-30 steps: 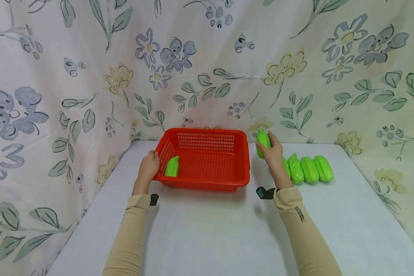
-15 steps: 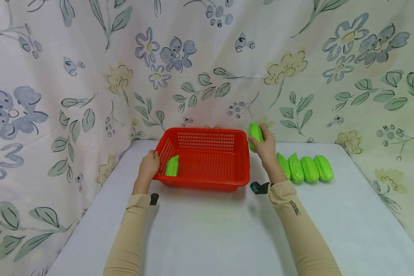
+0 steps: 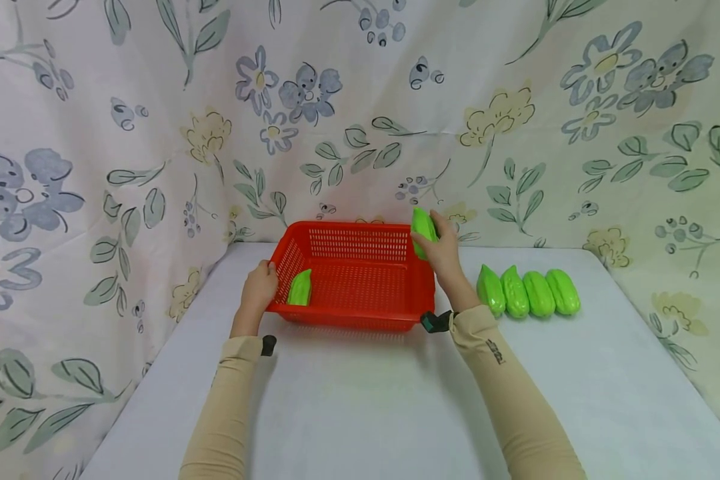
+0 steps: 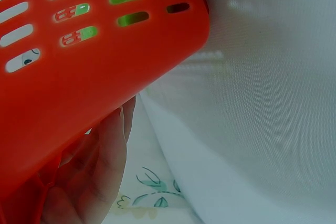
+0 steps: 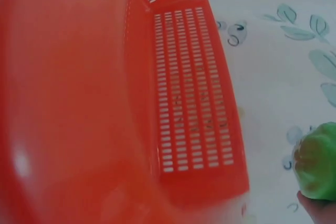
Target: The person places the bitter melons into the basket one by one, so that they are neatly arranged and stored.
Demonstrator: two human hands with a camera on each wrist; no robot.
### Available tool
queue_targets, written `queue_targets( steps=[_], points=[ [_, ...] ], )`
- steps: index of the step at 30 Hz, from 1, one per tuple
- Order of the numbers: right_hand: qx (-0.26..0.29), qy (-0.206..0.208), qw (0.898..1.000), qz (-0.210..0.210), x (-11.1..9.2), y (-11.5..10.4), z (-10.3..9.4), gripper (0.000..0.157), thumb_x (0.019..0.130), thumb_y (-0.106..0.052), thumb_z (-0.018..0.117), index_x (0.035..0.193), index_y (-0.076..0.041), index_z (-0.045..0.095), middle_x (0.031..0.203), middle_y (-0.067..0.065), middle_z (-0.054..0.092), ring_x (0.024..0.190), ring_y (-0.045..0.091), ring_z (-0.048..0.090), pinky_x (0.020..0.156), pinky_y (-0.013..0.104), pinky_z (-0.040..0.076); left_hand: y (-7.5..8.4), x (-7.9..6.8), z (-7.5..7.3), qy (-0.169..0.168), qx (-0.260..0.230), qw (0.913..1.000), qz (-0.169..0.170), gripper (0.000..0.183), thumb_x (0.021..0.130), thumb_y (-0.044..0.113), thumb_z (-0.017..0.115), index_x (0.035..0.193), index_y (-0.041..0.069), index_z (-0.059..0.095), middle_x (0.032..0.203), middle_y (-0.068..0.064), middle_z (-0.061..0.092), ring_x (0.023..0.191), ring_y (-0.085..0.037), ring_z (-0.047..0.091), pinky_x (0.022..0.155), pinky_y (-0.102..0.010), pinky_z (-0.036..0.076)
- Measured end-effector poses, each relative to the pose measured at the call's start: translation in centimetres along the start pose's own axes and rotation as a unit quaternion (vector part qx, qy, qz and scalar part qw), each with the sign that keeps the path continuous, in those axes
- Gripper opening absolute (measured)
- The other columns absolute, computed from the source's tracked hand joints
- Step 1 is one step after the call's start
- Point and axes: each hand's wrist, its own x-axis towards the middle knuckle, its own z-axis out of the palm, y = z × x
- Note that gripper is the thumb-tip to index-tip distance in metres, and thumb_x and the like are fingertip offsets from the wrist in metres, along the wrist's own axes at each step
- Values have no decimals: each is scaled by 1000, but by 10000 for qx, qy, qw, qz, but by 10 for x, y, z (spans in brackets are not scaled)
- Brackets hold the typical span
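Note:
A red slotted plastic basket [image 3: 360,319] stands on the white table in the head view. My left hand [image 3: 258,290] grips its left rim; in the left wrist view the fingers [image 4: 107,150] curl beneath that rim. Held between the thumb and fingers of my right hand [image 3: 447,257] is a bright green, ribbed gourd [image 3: 423,230], raised above the basket's back right corner. The right wrist view catches this held gourd [image 5: 317,163] only at its edge. Another green gourd [image 3: 300,289] lies inside the basket at the left end.
Right of the basket, several green gourds [image 3: 528,293] lie side by side on the table [image 3: 360,407]. A floral cloth [image 3: 348,100] hangs behind the table and along its sides. Dark wrist-camera mounts [image 3: 436,322] stick out beside the cuffs.
My right hand has carried its gourd leftward and slightly up, from beside the row to over the basket's right end. The left hand and the basket have stayed put.

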Motion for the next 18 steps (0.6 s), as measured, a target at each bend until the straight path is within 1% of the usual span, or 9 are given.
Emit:
queue_targets(
  steps=[6,11,18],
  points=[
    [78,-85,9999,88,2,-2,12,71,94,-15,64,155,-12,27,159,11,30,139,31,36,114,45,34,0,-1,0,39,4,10000,22,52,108,28,22,144,-5,36,136,-30,52,111,-40,57,93,-53,46],
    [74,-201,9998,5,2,-4,22,71,94,-14,64,154,-11,27,159,12,31,134,32,39,111,46,36,0,-2,0,35,5,10000,10,52,108,28,22,144,-5,36,136,-30,52,109,-40,57,93,-53,47],
    [-34,-243,9997,-66,3,-8,38,70,93,-14,65,153,-8,30,156,14,35,132,33,41,111,47,37,0,0,0,-1,-1,10000,-2,52,108,29,21,145,-5,35,138,-29,50,118,-42,55,98,-55,44]
  ],
)
